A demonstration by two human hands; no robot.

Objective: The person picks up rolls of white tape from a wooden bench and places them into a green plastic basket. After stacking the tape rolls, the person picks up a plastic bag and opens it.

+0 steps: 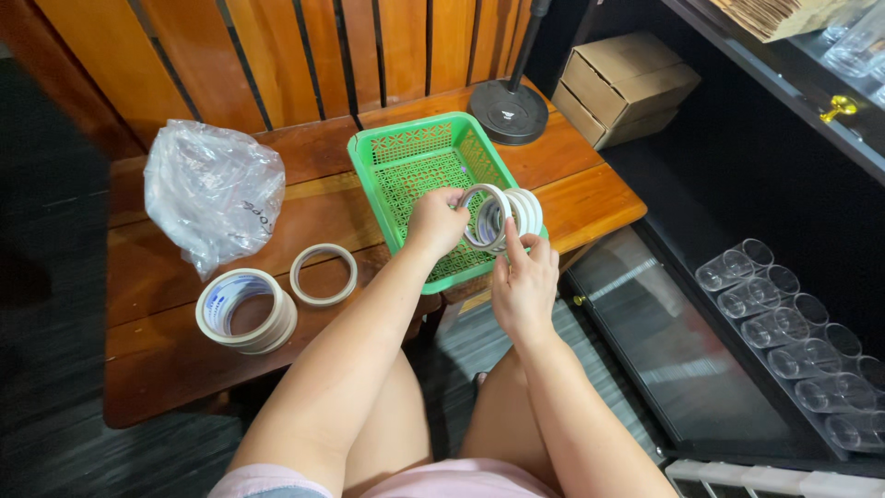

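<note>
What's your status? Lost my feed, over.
Left hand and right hand both gripping tape rolls over green basket. More rolls and plastic bag on table, left. Nothing blocking.

white tape rolls [505,218]: several thin rings bunched side by side, standing on edge, hollow cores facing the camera | held above the near right corner of the green perforated plastic basket [415,166] | basket flat on the wooden table

my hands [479,249] reach the green basket [419,152] freely from the near edge. the plastic bag [214,189] and tape rolls [247,309] crowd the left; the lamp base [507,111] blocks the far right corner.
</note>
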